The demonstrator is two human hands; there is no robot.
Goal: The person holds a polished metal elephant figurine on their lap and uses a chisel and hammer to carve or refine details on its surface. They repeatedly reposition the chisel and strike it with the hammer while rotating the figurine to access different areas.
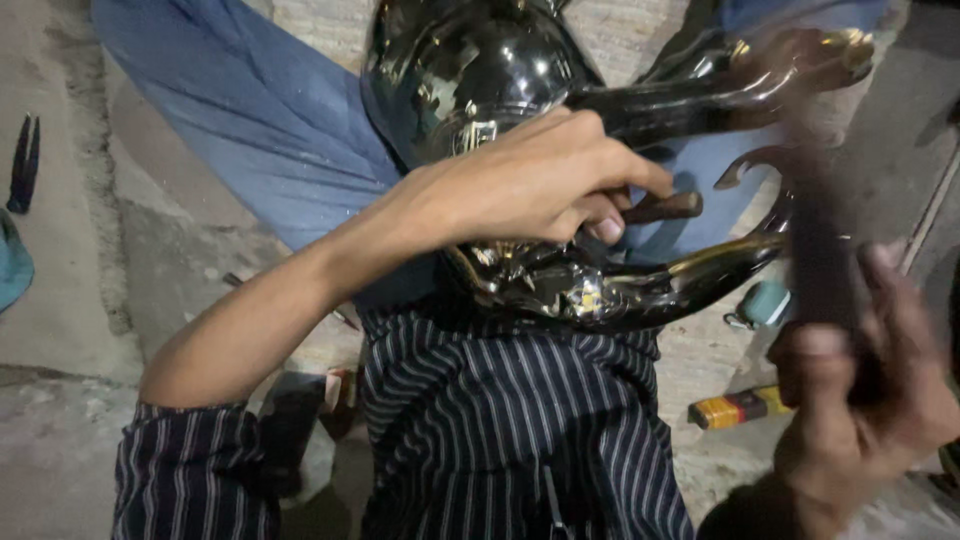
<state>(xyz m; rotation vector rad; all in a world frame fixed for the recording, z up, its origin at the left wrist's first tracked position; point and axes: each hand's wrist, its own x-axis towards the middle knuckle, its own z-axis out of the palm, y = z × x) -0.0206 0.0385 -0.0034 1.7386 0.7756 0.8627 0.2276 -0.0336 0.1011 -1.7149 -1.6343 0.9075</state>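
Observation:
A shiny dark metal vessel [470, 70] with curved, gold-tinted arms [700, 265] rests on my lap, above my striped shirt [500, 420]. My left hand [540, 185] lies over its middle, fingers closed around a short brown rod [668, 207] that points right, against the metal. My right hand [865, 400] is at the lower right, blurred, gripping a dark upright bar [818, 250] that rises beside the vessel's right arm. The bar's upper end is smeared by motion, so its head cannot be made out.
My legs in blue trousers [250, 110] spread out over a rough concrete floor [60, 440]. On the floor at right lie a yellow, red and black cylinder [740, 407] and a small teal object [765, 302]. A dark pointed tool [22, 160] lies far left.

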